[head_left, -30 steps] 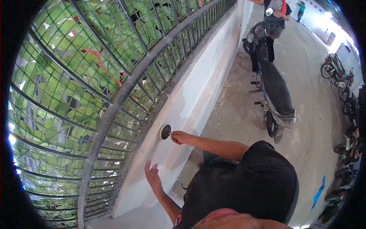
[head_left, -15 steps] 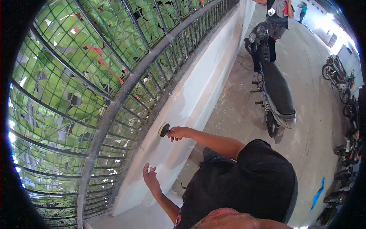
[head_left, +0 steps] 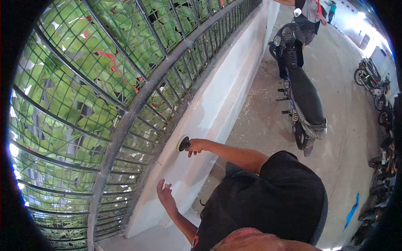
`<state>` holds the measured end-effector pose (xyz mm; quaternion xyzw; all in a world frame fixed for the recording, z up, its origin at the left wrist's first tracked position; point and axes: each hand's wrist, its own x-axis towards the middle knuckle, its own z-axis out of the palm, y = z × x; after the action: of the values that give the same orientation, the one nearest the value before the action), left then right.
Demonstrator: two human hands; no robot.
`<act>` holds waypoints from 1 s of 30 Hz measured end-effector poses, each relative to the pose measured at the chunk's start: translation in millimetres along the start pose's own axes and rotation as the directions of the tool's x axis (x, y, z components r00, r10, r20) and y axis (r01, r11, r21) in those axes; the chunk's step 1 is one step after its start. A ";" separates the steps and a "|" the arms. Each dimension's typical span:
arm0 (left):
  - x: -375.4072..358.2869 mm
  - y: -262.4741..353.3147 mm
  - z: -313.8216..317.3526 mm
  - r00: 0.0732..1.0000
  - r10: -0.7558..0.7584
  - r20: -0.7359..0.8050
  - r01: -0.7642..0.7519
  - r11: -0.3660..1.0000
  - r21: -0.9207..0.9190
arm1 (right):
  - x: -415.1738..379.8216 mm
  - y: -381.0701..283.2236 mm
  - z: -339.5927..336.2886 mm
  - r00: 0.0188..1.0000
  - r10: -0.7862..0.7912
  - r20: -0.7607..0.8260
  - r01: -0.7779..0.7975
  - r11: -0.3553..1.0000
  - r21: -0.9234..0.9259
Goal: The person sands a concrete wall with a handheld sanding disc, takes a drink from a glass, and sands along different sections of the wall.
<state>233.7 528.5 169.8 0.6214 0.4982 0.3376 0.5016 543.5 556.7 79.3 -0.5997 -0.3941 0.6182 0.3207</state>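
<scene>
My right hand is closed around the back of a round sanding pad with a black body and a pale yellowish rim. The pad's face is turned to the white wall and seems to rest against it, though the contact side is hidden. Lower down, my left hand is raised in front of the same wall. Its fingers are apart and slightly bent, with nothing in them.
Above the low wall runs a metal railing with green mesh and leaves behind. A motorbike stands on the floor to the right, with a person beyond it. More motorbikes line the far right, near a blue strip.
The sanding pad has shifted very slightly to the right and turned a little in the view. My left hand keeps its pose. The person beyond the motorbike has moved an arm.
</scene>
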 end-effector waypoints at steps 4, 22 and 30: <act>1.1 6.0 -0.1 0.999 -0.031 -0.028 0.031 1.000 -0.001 | 10.2 -1.8 19.1 1.000 0.006 -0.002 -0.006 0.995 -0.101; 14.6 4.1 -9.6 0.997 -0.037 -0.074 0.036 0.999 -0.016 | 13.9 -6.0 11.8 0.997 0.060 -0.040 -0.060 0.998 0.004; 6.0 7.5 -21.1 0.990 -0.019 -0.138 0.013 0.999 -0.048 | 11.8 -10.0 -23.2 0.991 0.107 -0.081 -0.108 0.994 -0.007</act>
<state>218.1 540.2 182.2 0.5806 0.5286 0.3874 0.4831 564.8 574.2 82.9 -0.6462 -0.3517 0.6077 0.2991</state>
